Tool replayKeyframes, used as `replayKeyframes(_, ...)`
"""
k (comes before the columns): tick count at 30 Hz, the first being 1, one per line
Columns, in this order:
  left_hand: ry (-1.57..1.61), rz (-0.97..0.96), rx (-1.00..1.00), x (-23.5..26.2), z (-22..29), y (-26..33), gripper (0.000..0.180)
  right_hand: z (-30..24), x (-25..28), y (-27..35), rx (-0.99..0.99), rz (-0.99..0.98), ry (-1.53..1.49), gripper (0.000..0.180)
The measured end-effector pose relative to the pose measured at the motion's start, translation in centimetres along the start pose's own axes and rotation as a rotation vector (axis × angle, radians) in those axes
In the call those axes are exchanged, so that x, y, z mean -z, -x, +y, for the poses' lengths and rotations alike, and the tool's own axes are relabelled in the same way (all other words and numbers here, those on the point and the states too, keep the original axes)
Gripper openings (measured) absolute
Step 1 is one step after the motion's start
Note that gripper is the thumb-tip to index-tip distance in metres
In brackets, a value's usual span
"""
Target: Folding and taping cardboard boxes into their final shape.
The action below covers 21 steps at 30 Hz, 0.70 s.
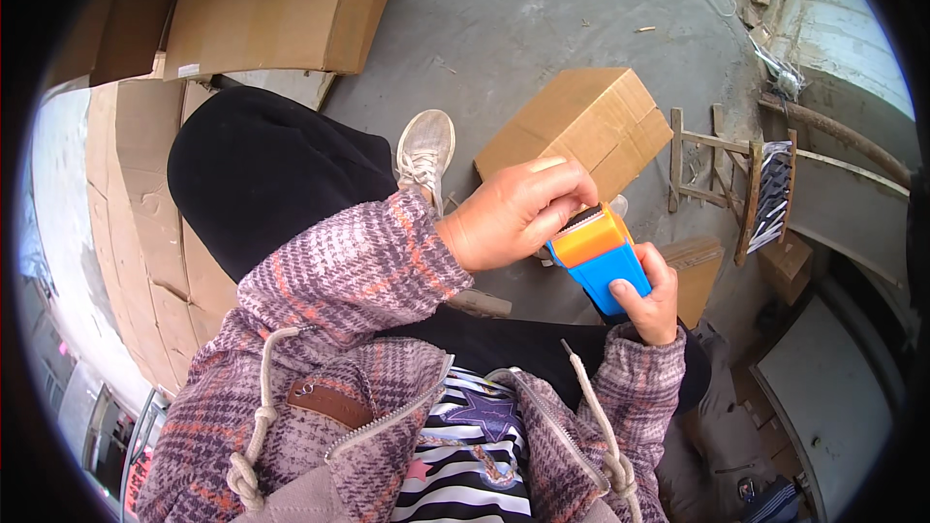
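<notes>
A blue and orange packing tape dispenser (608,269) is gripped in my right hand (655,302), thumb along its blue body. Its orange end, with a toothed cutting edge, points up toward my left hand (518,211). My left thumb and fingers are pinched together right at that edge. Whatever lies between those fingertips is too small or hidden to make out. A closed cardboard box (572,121) sits on the floor just beyond both hands.
Large cardboard cartons (257,10) stand at the upper left, with flattened cardboard (145,203) below them. A wooden stool-like frame (717,160) is to the right. My shoe (424,150) rests on the grey concrete floor (523,24).
</notes>
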State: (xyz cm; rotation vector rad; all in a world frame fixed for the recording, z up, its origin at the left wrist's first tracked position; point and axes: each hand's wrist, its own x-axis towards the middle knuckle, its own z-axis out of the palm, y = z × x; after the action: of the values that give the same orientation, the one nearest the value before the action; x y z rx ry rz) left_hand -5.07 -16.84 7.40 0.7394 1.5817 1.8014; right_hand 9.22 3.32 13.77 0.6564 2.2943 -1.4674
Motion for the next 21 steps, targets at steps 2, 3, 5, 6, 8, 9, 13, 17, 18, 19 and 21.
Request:
replayKeyframes(2, -0.081, -0.002, -0.066, 0.1, -0.4, 0.0, 0.011, -0.1, -0.2, -0.1, 0.001, 0.018, 0.029, 0.043)
replayKeyframes(3, -0.064, 0.009, -0.059, 0.0, -0.5, 0.0, 0.012, -0.2, -0.2, -0.1, -0.001, 0.025, 0.034, 0.042)
replayKeyframes(5, -0.044, 0.019, -0.054, -0.1, -0.6, -0.1, 0.013, -0.3, -0.2, 0.0, -0.003, 0.034, 0.041, 0.041)
replayKeyframes(6, -0.014, 0.013, 0.006, 0.0, -0.6, 0.0, 0.013, -0.3, -0.2, 0.0, -0.008, 0.035, 0.044, 0.042)
replayKeyframes(8, 0.016, 0.006, 0.066, 0.0, -0.7, 0.0, 0.013, -0.3, -0.3, -0.1, -0.014, 0.037, 0.046, 0.042)
replayKeyframes(9, 0.001, 0.007, 0.061, 0.1, -0.8, -0.1, 0.012, -0.1, -0.3, -0.1, -0.005, 0.036, 0.052, 0.042)
replayKeyframes(13, 0.099, 0.019, 0.118, 0.1, -1.1, -0.2, 0.01, -0.2, -0.2, -0.2, -0.008, 0.03, 0.069, 0.043)
replayKeyframes(17, 0.274, -0.041, 0.222, 0.2, -1.5, -0.6, 0.01, 0.2, 0.0, 0.0, -0.033, 0.003, 0.006, 0.045)
replayKeyframes(18, 0.293, -0.046, 0.235, 0.3, -1.6, -0.6, 0.01, 0.1, -0.1, -0.1, -0.035, 0.012, 0.01, 0.045)
replayKeyframes(19, 0.312, -0.051, 0.248, 0.3, -1.7, -0.6, 0.01, 0.0, -0.2, -0.1, -0.036, 0.021, 0.013, 0.046)
replayKeyframes(21, 0.326, -0.05, 0.253, 0.2, -1.9, -0.5, 0.01, 0.0, -0.3, -0.2, -0.026, 0.029, 0.036, 0.046)
